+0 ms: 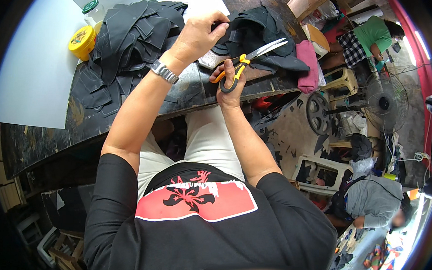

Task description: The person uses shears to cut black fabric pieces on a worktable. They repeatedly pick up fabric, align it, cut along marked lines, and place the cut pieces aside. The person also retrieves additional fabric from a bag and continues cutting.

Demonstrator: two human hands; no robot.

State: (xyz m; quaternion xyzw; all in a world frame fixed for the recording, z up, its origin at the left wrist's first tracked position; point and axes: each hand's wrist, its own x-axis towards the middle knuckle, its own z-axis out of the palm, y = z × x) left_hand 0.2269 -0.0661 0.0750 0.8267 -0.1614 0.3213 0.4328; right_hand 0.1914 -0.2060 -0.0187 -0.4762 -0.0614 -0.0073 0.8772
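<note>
My left hand (200, 37), with a metal watch (164, 72) on its wrist, is raised over the table between two heaps of black material. Its thumb and fingers are pinched together. Whatever they hold cannot be told apart from the dark pieces behind them. In my right hand (233, 87) is a pair of scissors (240, 68) with yellow and black handles. The blades are slightly parted and point up to the right, over the right heap of black pieces (259, 26). A larger heap of flat black cut pieces (134, 30) lies to the left.
A yellow tub (82, 41) and a green-lidded jar (91, 11) stand behind the left heap. On the dark table's (189, 88) right end lies a pink cloth roll (305, 66). Beyond are a fan (384, 101), a stool (342, 82), two people and scraps on the floor.
</note>
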